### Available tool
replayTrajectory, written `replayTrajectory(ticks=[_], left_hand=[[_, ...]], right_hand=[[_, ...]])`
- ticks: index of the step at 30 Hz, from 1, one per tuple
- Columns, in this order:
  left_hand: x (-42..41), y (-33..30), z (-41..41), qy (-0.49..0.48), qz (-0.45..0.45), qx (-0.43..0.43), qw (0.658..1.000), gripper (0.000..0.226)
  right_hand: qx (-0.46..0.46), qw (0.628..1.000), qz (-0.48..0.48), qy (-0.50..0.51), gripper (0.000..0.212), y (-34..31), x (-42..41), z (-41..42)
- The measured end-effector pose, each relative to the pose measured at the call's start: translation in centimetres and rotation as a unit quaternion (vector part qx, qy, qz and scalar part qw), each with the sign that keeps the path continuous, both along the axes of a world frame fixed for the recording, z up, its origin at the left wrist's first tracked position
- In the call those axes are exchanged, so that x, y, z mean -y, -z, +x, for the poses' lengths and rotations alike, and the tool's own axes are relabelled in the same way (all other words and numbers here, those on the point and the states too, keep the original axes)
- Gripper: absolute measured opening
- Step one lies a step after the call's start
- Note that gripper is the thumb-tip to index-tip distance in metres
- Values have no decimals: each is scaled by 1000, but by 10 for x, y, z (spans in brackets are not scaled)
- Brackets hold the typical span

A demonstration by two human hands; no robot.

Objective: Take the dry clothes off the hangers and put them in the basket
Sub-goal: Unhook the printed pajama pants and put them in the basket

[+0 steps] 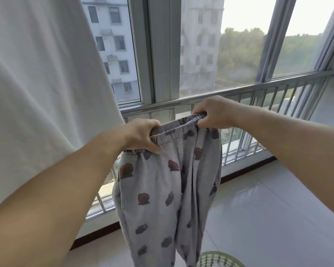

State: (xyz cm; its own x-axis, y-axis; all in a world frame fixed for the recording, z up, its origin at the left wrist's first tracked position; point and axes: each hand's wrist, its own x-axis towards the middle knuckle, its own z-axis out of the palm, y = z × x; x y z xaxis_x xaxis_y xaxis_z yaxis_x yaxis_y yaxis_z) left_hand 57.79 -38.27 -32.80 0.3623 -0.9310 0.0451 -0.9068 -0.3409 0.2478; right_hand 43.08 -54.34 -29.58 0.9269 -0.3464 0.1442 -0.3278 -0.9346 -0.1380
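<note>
A white cloth (37, 83) fills the left side, cut off by the top and left edges, so I cannot tell what garment it is or what it hangs from. My left hand (141, 134) grips the left end of the trousers' (162, 189) elastic waistband, fingers curled over the top and thumb pressed on the front. The grey trousers, printed with dark red blobs, hang straight down from the waistband, long axis upright, legs pointing at the floor; their hems run out of the bottom edge. The waistband stretches between my two hands, slanting up towards the right. My right hand (214, 112) pinches the right end, its fingertips hidden in the gathered fabric. Behind the hands a steel railing (258, 87) crosses in front of the window. At the bottom edge, just right of the trouser legs, only the rim of the green basket (220, 260) shows.
</note>
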Motion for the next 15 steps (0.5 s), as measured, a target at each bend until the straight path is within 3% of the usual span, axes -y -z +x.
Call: replayTrajectory(ticks=[7,10,15], left_hand=[[7,21,10,-21,14,39,999,24],[12,23,11,-29,8,78,996,22],[21,26,9,-32,-5,94,995,25]], right_hand=[[-52,999,-8,2,16,16,10,-11],[-38,999,15,23,7,20,20,-22],[-19,998,20,58,14,28,34,-35]])
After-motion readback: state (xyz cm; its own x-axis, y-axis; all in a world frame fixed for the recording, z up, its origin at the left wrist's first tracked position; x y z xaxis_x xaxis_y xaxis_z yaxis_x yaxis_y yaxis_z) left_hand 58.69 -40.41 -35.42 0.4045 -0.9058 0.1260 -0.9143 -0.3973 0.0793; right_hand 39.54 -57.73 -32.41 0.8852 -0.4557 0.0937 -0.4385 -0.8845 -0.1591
